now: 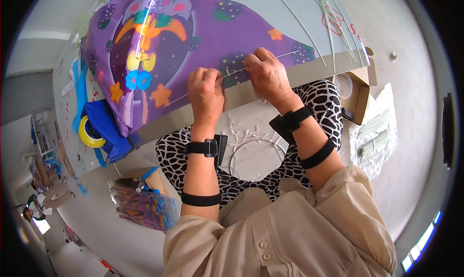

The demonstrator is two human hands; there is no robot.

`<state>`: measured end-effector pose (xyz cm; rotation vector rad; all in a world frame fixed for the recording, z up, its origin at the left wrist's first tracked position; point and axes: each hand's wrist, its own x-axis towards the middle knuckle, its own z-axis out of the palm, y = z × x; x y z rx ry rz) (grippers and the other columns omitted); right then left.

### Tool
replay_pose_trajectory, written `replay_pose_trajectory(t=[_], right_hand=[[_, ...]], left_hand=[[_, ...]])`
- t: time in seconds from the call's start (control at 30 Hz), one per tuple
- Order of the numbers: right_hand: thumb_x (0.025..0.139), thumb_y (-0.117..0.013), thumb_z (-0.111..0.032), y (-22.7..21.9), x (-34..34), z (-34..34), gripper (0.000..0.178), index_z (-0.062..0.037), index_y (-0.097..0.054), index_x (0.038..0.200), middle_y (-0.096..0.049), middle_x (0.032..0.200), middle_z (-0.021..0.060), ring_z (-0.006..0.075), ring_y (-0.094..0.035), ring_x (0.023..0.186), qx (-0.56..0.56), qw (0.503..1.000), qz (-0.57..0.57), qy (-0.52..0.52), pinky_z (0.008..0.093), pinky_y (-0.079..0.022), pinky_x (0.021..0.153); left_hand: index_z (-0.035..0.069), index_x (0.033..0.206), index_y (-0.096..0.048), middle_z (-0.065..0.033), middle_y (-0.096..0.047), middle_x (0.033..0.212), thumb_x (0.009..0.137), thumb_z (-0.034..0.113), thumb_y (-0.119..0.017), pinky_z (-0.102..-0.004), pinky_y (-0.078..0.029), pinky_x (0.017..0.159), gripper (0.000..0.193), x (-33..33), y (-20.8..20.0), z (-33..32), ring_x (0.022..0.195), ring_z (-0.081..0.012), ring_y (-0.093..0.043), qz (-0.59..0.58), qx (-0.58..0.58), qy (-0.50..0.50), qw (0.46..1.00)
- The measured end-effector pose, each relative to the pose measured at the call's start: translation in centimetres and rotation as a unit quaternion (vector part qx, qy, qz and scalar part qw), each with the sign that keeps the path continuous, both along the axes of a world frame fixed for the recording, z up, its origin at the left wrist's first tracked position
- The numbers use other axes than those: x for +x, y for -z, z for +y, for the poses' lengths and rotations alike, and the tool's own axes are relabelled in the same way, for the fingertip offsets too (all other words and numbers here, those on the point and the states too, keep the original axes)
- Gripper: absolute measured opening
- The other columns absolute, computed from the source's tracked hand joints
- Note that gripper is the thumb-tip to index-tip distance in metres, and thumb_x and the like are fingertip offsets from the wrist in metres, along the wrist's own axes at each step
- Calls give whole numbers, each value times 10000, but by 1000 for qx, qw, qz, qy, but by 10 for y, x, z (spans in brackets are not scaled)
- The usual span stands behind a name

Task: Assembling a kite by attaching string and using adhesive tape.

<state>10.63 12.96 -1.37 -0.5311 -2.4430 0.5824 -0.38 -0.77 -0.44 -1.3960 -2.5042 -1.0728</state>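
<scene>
A purple kite sail (208,40), printed with a cartoon figure, orange stars and dotted dark patches, lies spread on the table. Along its near edge runs a thin pale rod (234,74), slanting up toward the right corner. My left hand (206,90) has its fingers closed round the rod near the middle of that edge. A short way to the right, my right hand (267,76) pinches the same rod. The fingertips of both are partly hidden, so I cannot see whether they also grip the sail's hem.
At the table's left corner stands a blue tape dispenser (113,136) with a yellow-cored roll. Loose thin rods (333,28) lie across the table's far right. Beside my knees are an open cardboard box (358,97), a plastic bag (374,136) with rods, and wrapped colourful packages (145,207).
</scene>
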Motion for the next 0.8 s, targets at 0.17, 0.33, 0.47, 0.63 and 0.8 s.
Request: replay_pose_trajectory(t=[0.17, 0.33, 0.47, 0.63, 0.8], right_hand=[[748, -611, -49, -1, 0, -1, 80, -67, -573, 816, -534, 813, 95, 291, -579, 798, -9, 1000, -6, -7, 390, -492, 681], [738, -624, -41, -1, -1, -1, 100, -71, -567, 814, -532, 810, 91, 293, -577, 801, -10, 1000, -7, -16, 393, -492, 681], [757, -633, -57, -5, 0, 0, 99, -77, -564, 824, -528, 807, 83, 296, -570, 805, -22, 1000, -13, -17, 394, -489, 677], [774, -635, -62, -7, 0, -1, 88, -80, -568, 829, -526, 813, 80, 299, -568, 802, -42, 999, -23, -11, 397, -483, 672], [772, -632, -57, -7, -1, -2, 88, -78, -570, 831, -525, 814, 88, 304, -567, 797, -47, 999, -16, -17, 404, -481, 669]], left_hand=[[79, 865, -614, -66, -548, 808, 707, 46, -701, -410, -423, 735, 184, 5, -2, 3, 812, -294, -534, 17, -9, -10, 1000], [103, 915, -646, -50, -542, 797, 672, 105, -747, -409, -396, 750, 263, 7, 0, 6, 811, -263, -530, 36, -1, -15, 999], [109, 888, -668, -28, -550, 771, 679, 83, -740, -389, -412, 718, 222, 7, 0, 7, 794, -251, -546, 46, -6, -30, 998], [108, 882, -664, -25, -550, 777, 675, 65, -734, -388, -409, 720, 223, 8, 1, 7, 804, -245, -546, 44, -4, -31, 999], [95, 875, -656, -33, -554, 782, 677, 45, -720, -394, -407, 730, 214, 6, 1, 6, 812, -255, -547, 44, 10, -26, 999]])
